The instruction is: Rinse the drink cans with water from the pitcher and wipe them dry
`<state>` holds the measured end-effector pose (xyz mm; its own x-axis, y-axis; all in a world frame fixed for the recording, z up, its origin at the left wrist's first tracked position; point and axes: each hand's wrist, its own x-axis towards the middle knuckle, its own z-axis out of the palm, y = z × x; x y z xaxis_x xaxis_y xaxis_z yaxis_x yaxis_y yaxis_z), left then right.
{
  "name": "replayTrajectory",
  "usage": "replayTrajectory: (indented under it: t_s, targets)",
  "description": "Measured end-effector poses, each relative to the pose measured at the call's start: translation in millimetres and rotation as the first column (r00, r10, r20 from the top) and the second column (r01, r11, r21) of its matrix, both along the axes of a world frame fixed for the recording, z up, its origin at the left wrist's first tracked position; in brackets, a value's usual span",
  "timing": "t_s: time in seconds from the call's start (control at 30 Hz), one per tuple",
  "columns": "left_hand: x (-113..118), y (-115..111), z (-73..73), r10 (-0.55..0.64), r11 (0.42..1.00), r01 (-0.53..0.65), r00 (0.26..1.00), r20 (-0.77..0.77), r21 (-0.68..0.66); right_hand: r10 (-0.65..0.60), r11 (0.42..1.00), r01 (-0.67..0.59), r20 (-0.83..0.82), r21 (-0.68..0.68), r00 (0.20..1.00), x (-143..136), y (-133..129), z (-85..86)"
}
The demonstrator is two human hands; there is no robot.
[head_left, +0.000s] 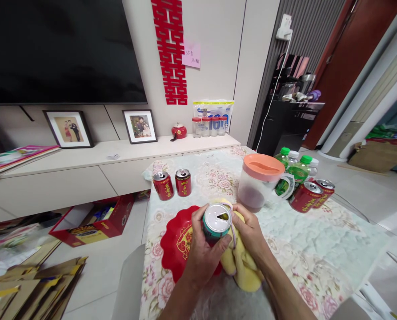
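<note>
My left hand (203, 249) is wrapped round an opened drink can (217, 218), silver on top with a green band below the rim. The can is upright, its mouth facing me. In my right hand (251, 229) is a yellow cloth (245, 262) with a pale purple edge, pressed against the can's right side. Both are held above a red scalloped tray (171, 244) with gold print, which my left hand and the cloth partly cover. The lower part of the can is hidden by my fingers.
Two red cans (163, 186) stand at the table's back left. A pitcher (256, 182) with an orange lid is behind my right hand. Further right are two more red cans (306, 197) and several green bottles (298, 171). A floral cloth (318, 249) covers the table.
</note>
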<state>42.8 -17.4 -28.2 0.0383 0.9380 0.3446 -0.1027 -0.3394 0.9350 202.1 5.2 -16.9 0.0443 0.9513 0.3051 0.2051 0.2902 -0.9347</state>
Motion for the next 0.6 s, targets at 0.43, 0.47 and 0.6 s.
replayTrajectory:
  t_s: [0.43,0.47,0.6]
  targets:
    - [-1,7,-0.9,0.3,0.95,-0.305,0.951,-0.08,-0.064,-0.031,0.983,-0.002,0.179,0.183,0.983,-10,-7,4.9]
    - [-1,7,-0.2,0.287,0.953,-0.293,0.955,-0.078,-0.078,-0.035,0.976,0.0,0.155,0.219,0.987,-10,-8,5.2]
    - [-2,5,4.1,0.169,0.975,-0.173,0.985,-0.041,-0.141,-0.05,0.95,0.02,0.091,0.311,0.995,-9,-11,6.3]
